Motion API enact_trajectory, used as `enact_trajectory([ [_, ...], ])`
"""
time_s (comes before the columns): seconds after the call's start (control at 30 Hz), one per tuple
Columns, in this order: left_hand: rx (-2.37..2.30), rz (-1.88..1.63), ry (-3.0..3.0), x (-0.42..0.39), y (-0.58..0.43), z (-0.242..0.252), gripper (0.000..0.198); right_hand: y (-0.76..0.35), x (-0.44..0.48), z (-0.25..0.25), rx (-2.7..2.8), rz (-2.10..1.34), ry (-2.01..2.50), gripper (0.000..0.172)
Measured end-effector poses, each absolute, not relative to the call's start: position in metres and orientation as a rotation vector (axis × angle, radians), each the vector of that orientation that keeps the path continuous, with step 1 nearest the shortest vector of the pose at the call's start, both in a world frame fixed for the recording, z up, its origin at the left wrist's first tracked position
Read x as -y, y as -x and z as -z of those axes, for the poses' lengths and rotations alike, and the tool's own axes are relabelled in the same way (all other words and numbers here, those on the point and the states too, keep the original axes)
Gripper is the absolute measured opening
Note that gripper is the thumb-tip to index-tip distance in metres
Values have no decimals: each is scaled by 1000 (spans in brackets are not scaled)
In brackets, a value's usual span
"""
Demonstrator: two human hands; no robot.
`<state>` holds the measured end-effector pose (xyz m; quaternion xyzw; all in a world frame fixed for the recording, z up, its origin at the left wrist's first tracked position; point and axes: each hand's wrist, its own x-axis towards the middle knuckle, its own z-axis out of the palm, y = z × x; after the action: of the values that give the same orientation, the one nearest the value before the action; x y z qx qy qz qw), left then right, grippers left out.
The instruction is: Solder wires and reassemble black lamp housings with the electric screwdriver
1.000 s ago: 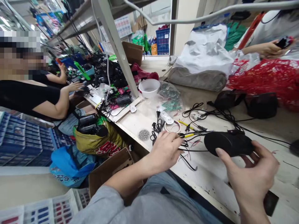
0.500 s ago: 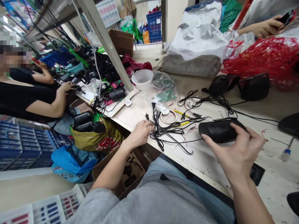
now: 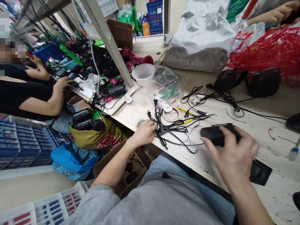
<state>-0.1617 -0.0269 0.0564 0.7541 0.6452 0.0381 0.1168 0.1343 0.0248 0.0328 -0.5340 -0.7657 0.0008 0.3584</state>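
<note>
A black plastic housing [image 3: 212,135] sits over the surface [image 3: 276,150] in the right hand [image 3: 232,153], fingers wrapped across its top. The left hand [image 3: 142,134] curls against a tangle of black cords [image 3: 168,129]; whether it grips any cannot be told.

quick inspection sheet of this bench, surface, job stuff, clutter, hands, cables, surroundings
surface: pale worktop, scuffed and spotted
job things: black plastic housing, under the fingers of the right hand
clutter: white plastic bowl, bag of green circuit boards
hands: left hand at the edge of the cables, grip unclear
cables: black cables, tangled
surroundings: co-workers at left, red netting, blue crate
</note>
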Motion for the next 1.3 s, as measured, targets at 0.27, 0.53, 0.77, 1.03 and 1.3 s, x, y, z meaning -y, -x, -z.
enact_trajectory([
  [0.27, -1897, -99, -2279, 24, 163, -42, 16, -39, 23, -7, 2423, -315, 932, 31],
  [0.53, -1911, -222, -2347, 25, 166, -41, 9, -28, 11, 4, 2441, -235, 987, 13],
  [0.77, -1708, -548, -2133, 19, 176, -49, 12, -32, 8, -4, 2384, -170, 910, 11],
  [1.03, -1559, -825, -1743, 11, 184, -45, 20, -35, 2, 0, 2350, -64, 864, 14],
  [1.3, -1796, -941, -1633, 15, 189, -25, 17, -42, 0, 7, 2172, -310, 872, 11],
])
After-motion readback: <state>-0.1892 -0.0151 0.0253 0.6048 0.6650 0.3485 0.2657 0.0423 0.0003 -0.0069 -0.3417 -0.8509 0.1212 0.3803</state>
